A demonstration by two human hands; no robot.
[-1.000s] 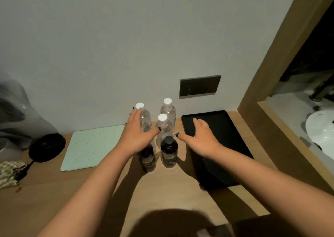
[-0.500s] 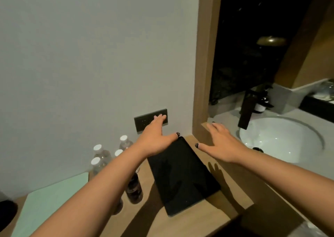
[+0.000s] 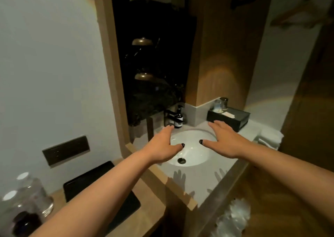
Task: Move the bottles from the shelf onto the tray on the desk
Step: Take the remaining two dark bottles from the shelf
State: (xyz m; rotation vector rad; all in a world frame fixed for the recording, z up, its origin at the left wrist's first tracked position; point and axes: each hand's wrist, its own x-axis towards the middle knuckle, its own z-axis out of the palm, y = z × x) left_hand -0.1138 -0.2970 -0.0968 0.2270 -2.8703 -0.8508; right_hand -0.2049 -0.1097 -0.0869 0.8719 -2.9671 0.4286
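The black tray (image 3: pixel 85 186) lies on the wooden desk at the lower left, partly under my left forearm. Left of it stand clear bottles with white caps (image 3: pixel 34 191) and a dark bottle (image 3: pixel 25 222), blurred at the frame's corner. My left hand (image 3: pixel 162 146) hovers flat over the left rim of the white sink, fingers spread and nothing in it. Over the sink's right rim my right hand (image 3: pixel 226 141) is also spread wide with nothing in it. Both hands are well to the right of the tray and the bottles.
A white sink (image 3: pixel 191 148) sits in a grey counter beyond a wooden partition (image 3: pixel 108 70). A dark pump bottle (image 3: pixel 178 118) and black faucet stand behind it. A black box (image 3: pixel 229 117) with glasses and folded white towels (image 3: pixel 270 137) are at the right. A dark socket panel (image 3: pixel 66 150) is on the wall.
The view has swung right from the desk to the sink. Both hands moved away from the bottles and the tray and now hover over the sink, still holding nothing.
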